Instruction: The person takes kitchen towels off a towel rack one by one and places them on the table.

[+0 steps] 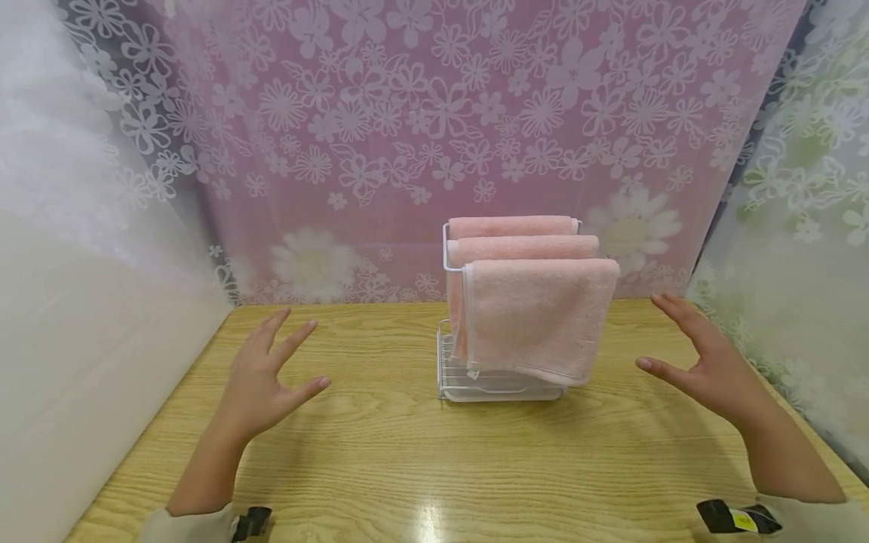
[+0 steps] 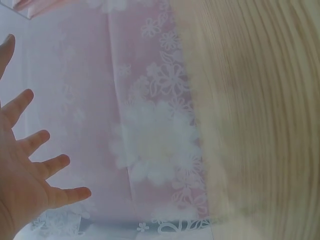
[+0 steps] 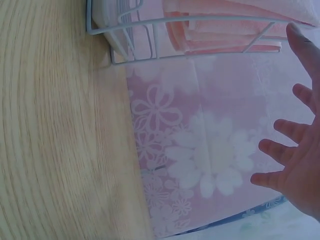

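Three pink towels (image 1: 539, 320) hang folded over the bars of a white wire rack (image 1: 444, 369), whose base holds a white tray (image 1: 505, 394). The front towel drapes lowest and hides much of the rack. Left of the rack, my left hand (image 1: 261, 381) is held over the table with its fingers spread, touching nothing. On the other side my right hand (image 1: 713, 369) is spread likewise, apart from the towels. The right wrist view shows the rack's side frame (image 3: 200, 19) and towel edges (image 3: 230, 35) beyond the thumb.
The rack stands on a wood-grain table (image 1: 380, 445). A pink flowered curtain (image 1: 407, 136) closes off the back. Pale sheets flank the table, a white one (image 1: 88, 264) at left and a flowered one (image 1: 801, 249) at right.
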### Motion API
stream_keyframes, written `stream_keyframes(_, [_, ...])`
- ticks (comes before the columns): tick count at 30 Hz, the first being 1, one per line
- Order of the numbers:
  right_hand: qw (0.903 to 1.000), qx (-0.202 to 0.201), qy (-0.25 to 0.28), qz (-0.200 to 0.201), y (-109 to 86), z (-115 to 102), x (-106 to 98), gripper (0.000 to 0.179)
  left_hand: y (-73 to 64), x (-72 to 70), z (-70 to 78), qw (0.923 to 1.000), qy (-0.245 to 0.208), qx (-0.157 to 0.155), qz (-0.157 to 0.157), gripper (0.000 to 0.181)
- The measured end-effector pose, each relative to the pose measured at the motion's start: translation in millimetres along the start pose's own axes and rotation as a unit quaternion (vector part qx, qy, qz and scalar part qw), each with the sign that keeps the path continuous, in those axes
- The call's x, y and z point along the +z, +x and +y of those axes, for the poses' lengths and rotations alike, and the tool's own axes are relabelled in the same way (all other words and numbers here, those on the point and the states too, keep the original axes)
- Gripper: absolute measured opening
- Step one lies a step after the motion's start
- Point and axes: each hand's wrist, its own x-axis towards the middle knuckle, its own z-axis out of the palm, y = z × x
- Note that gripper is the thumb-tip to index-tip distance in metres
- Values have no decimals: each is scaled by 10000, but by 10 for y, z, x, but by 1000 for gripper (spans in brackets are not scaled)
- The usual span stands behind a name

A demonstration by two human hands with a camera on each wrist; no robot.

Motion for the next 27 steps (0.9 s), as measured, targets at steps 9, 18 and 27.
stream_keyframes(9, [9983,31,518,283,-10,-22,39,91,42,40,76,9983,-564,-21,109,77])
stream_keyframes(18, [9929,-220,1067,482,1,-89,118,84,114,69,227,9941,-1076,-110,60,78])
stream_keyframes(27, [9524,-830,2928,197,64,-156,147,87,206,107,391,9804,-1894,-501,-224,93])
